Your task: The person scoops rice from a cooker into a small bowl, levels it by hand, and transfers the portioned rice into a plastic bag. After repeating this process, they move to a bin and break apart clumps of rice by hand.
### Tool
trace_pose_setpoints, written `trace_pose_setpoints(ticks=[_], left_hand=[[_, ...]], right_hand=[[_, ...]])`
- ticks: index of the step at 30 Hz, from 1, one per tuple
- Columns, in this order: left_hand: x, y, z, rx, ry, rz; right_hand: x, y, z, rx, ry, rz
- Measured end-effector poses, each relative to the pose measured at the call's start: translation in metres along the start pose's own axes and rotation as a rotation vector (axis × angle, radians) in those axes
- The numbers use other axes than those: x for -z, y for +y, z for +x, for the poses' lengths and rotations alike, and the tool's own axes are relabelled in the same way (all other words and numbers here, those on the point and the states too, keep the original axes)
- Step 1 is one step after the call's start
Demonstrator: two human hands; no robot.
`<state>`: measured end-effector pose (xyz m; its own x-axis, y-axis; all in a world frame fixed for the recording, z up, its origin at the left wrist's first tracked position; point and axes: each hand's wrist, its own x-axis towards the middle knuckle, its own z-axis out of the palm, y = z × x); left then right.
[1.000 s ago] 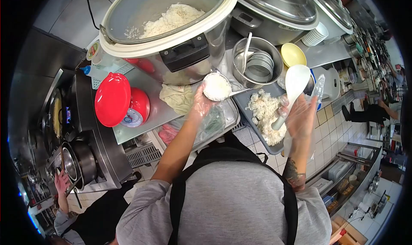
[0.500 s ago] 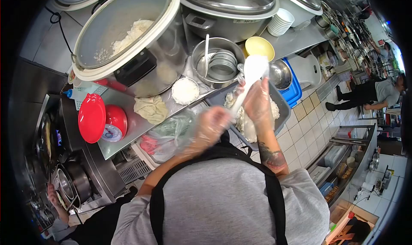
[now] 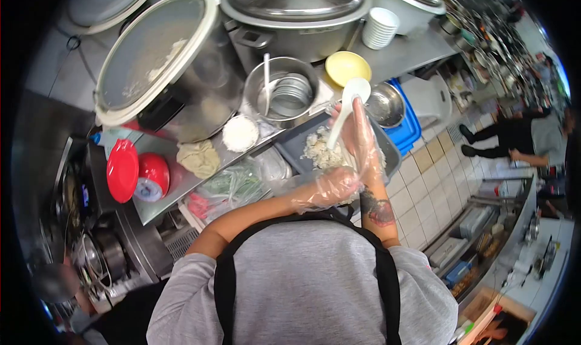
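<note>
My right hand (image 3: 359,138), in a clear plastic glove, holds a white rice paddle (image 3: 356,90) with its blade pointing away from me. Several of its fingers are stretched along the paddle. My left hand (image 3: 338,185), gloved too, is curled closed against the right wrist near the glove's cuff; what it grips, if anything, is hidden. Beneath both hands is a grey tub (image 3: 290,151) with cooked rice (image 3: 321,152) in it. A white bowl heaped with rice (image 3: 240,133) sits on the counter to the left.
A steel pot (image 3: 254,86) with round metal tins, a yellow bowl (image 3: 348,68) and stacked white bowls (image 3: 381,28) stand behind. A rice cooker (image 3: 206,82) and a red scale (image 3: 154,174) are left. A steel bowl (image 3: 387,105) rests over a blue tray (image 3: 409,133).
My left hand has moved from the paddle's handle end to the right wrist. The paddle has tipped in my right hand, its handle now over the rice. The view has shifted slightly.
</note>
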<state>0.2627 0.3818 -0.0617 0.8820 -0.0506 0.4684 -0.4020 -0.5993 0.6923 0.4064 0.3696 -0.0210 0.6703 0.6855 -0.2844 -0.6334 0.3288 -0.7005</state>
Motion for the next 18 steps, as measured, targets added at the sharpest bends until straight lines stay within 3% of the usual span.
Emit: trace_pose_setpoints(ticks=[1, 4, 5, 8, 9, 10, 11, 12, 13, 16, 18], left_hand=[[-0.002, -0.001, -0.002, -0.045, -0.013, 0.010], [0.034, 0.024, -0.014, 0.190, 0.026, -0.160], [0.042, 0.029, -0.019, 0.258, 0.043, -0.224], [0.089, 0.015, -0.056, 0.626, 0.174, -0.520], [0.075, -0.021, -0.099, 0.865, 0.533, -0.630], [0.098, -0.016, -0.121, 0.955, 0.781, -0.409], [0.102, -0.050, -0.162, 1.101, 1.069, -0.384], [0.115, -0.077, -0.194, 1.114, 1.196, -0.414], [0.130, -0.099, -0.218, 1.124, 1.324, -0.444], [0.165, -0.164, -0.246, 1.407, 0.856, -0.027], [0.174, -0.201, -0.243, 1.458, 0.688, 0.057]], right_hand=[[0.010, 0.006, 0.003, -0.017, -0.038, -0.086], [0.001, 0.013, -0.010, -0.100, -0.079, -0.407], [0.020, 0.021, -0.005, -0.140, -0.132, -0.656], [0.011, 0.019, -0.017, -0.274, -0.169, -1.210], [0.002, 0.012, -0.024, -0.163, -0.346, -1.403], [0.009, 0.020, -0.029, -0.151, -0.354, -1.282], [0.023, 0.031, -0.035, -0.143, -0.357, -1.162], [0.029, 0.039, -0.039, -0.137, -0.357, -1.041], [0.025, 0.038, -0.042, -0.181, -0.429, -1.124], [0.008, 0.083, -0.031, -0.266, -0.381, -1.071], [-0.028, 0.113, -0.026, -0.249, -0.300, -0.692]])
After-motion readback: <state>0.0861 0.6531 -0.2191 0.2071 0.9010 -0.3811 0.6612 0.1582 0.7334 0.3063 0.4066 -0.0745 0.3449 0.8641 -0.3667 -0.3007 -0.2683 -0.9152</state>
